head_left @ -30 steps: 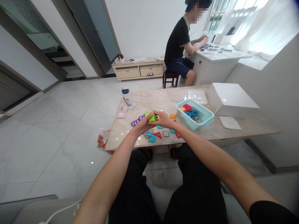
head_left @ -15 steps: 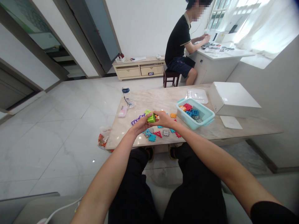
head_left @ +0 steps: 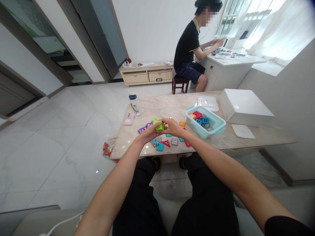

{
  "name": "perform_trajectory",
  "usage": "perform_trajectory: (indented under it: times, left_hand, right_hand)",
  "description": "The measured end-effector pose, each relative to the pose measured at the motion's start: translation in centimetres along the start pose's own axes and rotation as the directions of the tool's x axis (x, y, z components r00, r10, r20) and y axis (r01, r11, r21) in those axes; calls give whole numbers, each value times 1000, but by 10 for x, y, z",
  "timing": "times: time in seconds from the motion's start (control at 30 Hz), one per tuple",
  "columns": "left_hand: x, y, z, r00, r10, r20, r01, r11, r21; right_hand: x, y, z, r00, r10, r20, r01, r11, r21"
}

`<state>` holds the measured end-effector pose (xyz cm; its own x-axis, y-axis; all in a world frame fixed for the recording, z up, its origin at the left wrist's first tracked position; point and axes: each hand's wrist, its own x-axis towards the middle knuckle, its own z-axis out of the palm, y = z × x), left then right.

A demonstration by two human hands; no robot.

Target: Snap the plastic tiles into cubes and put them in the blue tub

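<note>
Between my two hands, above the table, is a small green assembly of interlocking puzzle blocks (head_left: pixel 159 126). My left hand (head_left: pixel 148 133) grips it from the left with the thumb on top. From the right, my right hand (head_left: pixel 172 127) has its fingers closed on the same blocks. Purple pieces (head_left: pixel 145 127) lie just left of the hands, and a teal piece (head_left: pixel 159 147) is nearer the table's front edge. Red pieces (head_left: pixel 166 143) and a grey square piece (head_left: pixel 174 142) lie close by. An orange piece (head_left: pixel 182 123) sits right of my right hand.
A light-blue bin (head_left: pixel 216 128) holds red, blue, orange and grey pieces. Behind it is a clear lid (head_left: pixel 208 103), and a white box (head_left: pixel 246 103) stands at right. A bottle (head_left: pixel 135 105) is at the table's far left. Another person (head_left: pixel 188 46) sits at a white desk.
Both hands stay on the green blocks, which look slightly turned. The view has tilted a little. At the desk, the other person's hands have shifted slightly to the right.
</note>
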<state>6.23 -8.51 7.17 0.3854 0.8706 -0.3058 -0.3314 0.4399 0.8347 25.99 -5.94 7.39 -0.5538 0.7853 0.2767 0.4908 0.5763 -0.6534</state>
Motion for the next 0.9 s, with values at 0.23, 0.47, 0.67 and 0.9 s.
perform_trajectory:
  times: [0.23, 0.47, 0.67, 0.9]
  left_hand:
    - [0, -4, -3, 1000, 20, 7, -20, 1000, -4]
    - [-3, -4, -3, 999, -20, -40, 21, 999, 37]
    - [-4, -1, -1, 998, -18, -56, 20, 999, 34]
    - [-6, -1, -8, 1000, 11, 8, -11, 1000, 3]
  right_hand:
    - [-4, -5, 8, 999, 29, 18, -31, 994, 106]
    - [-4, -5, 11, 999, 14, 38, -20, 987, 160]
    - [2, -6, 14, 999, 43, 0, -43, 993, 108]
    - [6, -17, 9, 999, 21, -26, -20, 998, 67]
